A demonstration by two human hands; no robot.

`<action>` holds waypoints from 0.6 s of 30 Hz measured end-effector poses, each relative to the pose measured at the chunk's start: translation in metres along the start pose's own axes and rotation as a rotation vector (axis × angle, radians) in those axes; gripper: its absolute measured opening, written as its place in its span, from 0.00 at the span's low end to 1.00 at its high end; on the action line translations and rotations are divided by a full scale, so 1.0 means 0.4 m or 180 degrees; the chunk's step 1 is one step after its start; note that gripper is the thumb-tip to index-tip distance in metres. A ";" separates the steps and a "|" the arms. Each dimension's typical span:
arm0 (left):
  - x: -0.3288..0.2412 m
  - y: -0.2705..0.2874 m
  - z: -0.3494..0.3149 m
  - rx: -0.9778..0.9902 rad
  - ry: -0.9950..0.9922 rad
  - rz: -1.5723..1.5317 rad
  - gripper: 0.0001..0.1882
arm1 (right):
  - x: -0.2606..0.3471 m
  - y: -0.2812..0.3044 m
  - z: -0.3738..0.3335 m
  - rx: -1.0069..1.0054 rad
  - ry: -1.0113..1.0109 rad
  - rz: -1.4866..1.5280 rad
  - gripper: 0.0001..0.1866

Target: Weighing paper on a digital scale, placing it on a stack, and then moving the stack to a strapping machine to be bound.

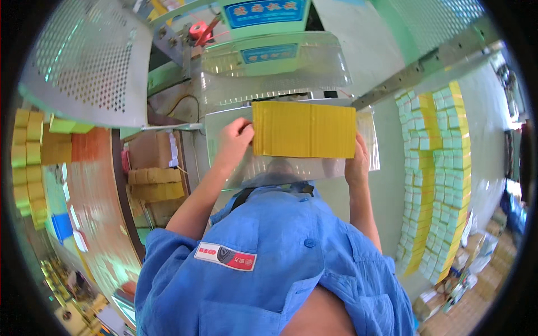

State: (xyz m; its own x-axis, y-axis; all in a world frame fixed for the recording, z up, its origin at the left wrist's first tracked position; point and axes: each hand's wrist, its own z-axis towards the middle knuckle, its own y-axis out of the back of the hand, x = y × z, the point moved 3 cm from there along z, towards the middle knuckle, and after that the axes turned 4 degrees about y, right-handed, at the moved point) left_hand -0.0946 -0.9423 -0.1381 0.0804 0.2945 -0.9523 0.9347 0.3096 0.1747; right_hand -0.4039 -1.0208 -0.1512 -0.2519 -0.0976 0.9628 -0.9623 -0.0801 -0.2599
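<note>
A yellow rectangular bundle (pixel 305 130) with faint vertical creases lies level in front of me, held between my two hands. My left hand (pixel 232 141) grips its left end, with the fingers curled at the edge. At the lower right corner, my right hand (pixel 357 163) holds the other end; part of its fingers is hidden behind the bundle. Beneath it is a shiny metal worktop (pixel 246 169), part of a machine. A clear plastic cover (pixel 274 75) rises just beyond the bundle.
Perforated metal guards (pixel 89 61) flank the machine. A grey metal bar (pixel 426 64) slants in from the right. Rows of white-and-yellow bundles (pixel 431 179) stand on the right floor. To the left are a reddish wooden table (pixel 92 190) and brown stacks (pixel 156 183). Red twine (pixel 198 30) sits behind.
</note>
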 end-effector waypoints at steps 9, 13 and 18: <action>-0.057 -0.027 -0.003 -0.0440 -0.0224 0.1166 0.09 | -0.011 0.016 0.011 -0.0125 -0.0105 0.0304 0.18; -0.037 -0.031 -0.008 -0.0484 -0.0495 0.0921 0.10 | -0.015 0.042 0.011 -0.0078 0.0022 0.0295 0.19; 0.048 0.026 0.033 -0.0439 0.0187 -0.0536 0.25 | -0.126 0.101 0.056 -0.0159 0.0302 -0.0016 0.19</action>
State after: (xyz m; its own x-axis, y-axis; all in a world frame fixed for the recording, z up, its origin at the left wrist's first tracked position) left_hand -0.0786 -0.9455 -0.1579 -0.0968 0.2792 -0.9553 0.8767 0.4783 0.0509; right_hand -0.4278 -1.0412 -0.2117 -0.2533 -0.0029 0.9674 -0.9669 -0.0304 -0.2533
